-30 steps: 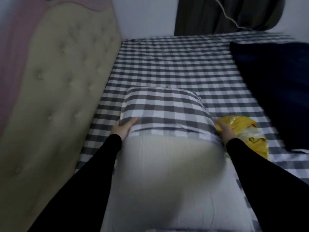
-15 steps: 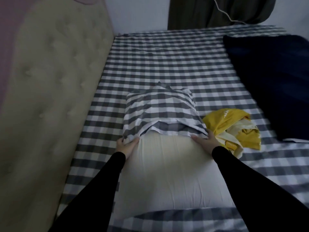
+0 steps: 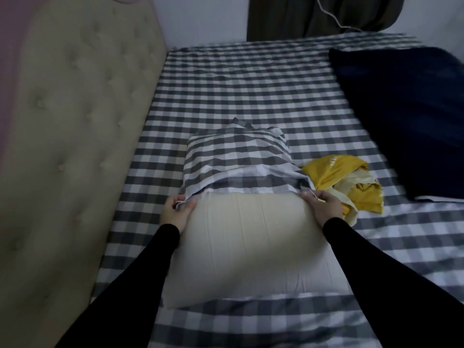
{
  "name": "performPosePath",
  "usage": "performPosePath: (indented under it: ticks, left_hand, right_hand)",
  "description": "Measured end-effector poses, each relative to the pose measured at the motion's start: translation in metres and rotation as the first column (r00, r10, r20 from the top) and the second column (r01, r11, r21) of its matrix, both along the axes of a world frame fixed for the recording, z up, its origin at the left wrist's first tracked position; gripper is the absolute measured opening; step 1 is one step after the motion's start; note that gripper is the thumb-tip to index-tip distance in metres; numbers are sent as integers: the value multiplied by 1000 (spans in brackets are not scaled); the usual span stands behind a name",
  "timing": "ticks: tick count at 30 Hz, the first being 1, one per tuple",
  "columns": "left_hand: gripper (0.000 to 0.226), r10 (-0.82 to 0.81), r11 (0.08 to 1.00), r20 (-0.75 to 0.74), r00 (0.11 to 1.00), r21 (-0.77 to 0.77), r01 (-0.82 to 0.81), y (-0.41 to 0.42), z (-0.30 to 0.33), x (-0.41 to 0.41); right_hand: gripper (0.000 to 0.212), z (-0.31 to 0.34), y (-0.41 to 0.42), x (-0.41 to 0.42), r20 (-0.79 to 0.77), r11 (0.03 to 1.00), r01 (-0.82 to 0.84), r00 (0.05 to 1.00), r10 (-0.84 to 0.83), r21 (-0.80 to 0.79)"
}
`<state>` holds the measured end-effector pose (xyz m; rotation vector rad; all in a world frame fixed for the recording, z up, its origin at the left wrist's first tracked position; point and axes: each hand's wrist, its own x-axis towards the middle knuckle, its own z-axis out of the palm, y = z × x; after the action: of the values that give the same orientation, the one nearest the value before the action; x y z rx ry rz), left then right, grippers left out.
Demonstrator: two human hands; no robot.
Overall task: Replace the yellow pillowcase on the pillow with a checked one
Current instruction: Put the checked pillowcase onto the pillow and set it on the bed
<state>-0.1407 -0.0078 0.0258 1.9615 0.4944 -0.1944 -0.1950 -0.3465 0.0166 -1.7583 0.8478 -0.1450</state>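
Head view
Room: dim bedroom; pale wall [image 3: 208, 18] at the far end, dark curtain [image 3: 313, 13] hanging beyond the bed's far edge, a thin cord [image 3: 331, 17] trailing across it.
Bed: bed [image 3: 251, 91] covered in a grey-and-white checked sheet, filling most of the view.
Headboard: tufted beige headboard [image 3: 75, 136] running along the bed's left edge.
Blanket: dark navy blanket [image 3: 406, 116] lying at the bed's right edge, toward the far corner.
Pillow: cream pillow [image 3: 251, 247] lying in the near middle of the bed, its near part bare, its far end inside the checked case.
Checked pillowcase: checked pillowcase [image 3: 238, 162] bunched over the pillow's far end, its open hem stretched across the pillow's width between the two hands.
Yellow pillowcase: yellow pillowcase [image 3: 346, 179] crumpled on the sheet just beside the pillow's right side, off the pillow, just behind the right hand.
Left hand: left hand [image 3: 175, 212] at the pillow's left side, thumb and fingers pinching the left corner of the checked hem.
Right hand: right hand [image 3: 324, 207] at the pillow's right side, fingers curled round the right corner of the hem.
Sleeves: black sleeves [image 3: 140, 285] covering both arms to the wrists, reaching in from the bed's near edge.
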Motion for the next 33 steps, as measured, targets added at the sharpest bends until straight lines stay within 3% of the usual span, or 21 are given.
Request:
performPosePath:
  ticks: [2, 8, 13, 16, 19, 22, 25, 27, 29, 33]
  left_hand:
    - [23, -19, 999, 56, 998, 41, 16, 4, 11, 12]
    - [25, -12, 968, 214, 977, 246, -42, -3, 53, 42]
    - [18, -35, 953, 328, 944, 295, -67, -11, 75, 40]
    - [27, -10, 962, 220, 975, 267, -50, -8, 64, 26]
    - [34, -95, 965, -12, 995, 246, 95, 9, 38, 9]
    - [45, -307, 895, -241, 921, 257, 366, 16, 8, -25]
    - [46, -456, 752, -371, 809, 326, 573, 11, -23, -57]
    - [46, -472, 695, -409, 781, 372, 615, 9, -34, -68]
    - [44, -474, 666, -426, 770, 399, 630, 10, -41, -71]
    - [44, -445, 718, -337, 830, 420, 555, 12, -47, -75]
  right_hand:
    - [16, 16, -5, 7, 51, 1000, -3, 999, 2, 21]
    - [20, 51, -31, 21, 152, 998, 18, 988, -27, 63]
    - [19, 73, -21, 28, 189, 997, -23, 982, 8, 76]
    - [40, 78, -4, 18, 110, 996, -36, 994, 28, 79]
    - [69, 45, -9, 0, -175, 987, -149, 972, 157, 59]
    - [60, 2, -7, -25, -387, 942, -331, 878, 284, -60]
    - [43, -23, 4, -55, -577, 793, -587, 710, 404, -167]
    - [42, -33, 4, -66, -593, 751, -627, 691, 413, -208]
    - [40, -38, 1, -71, -574, 780, -586, 725, 382, -220]
    - [44, -38, -4, -73, -505, 813, -543, 772, 386, -210]
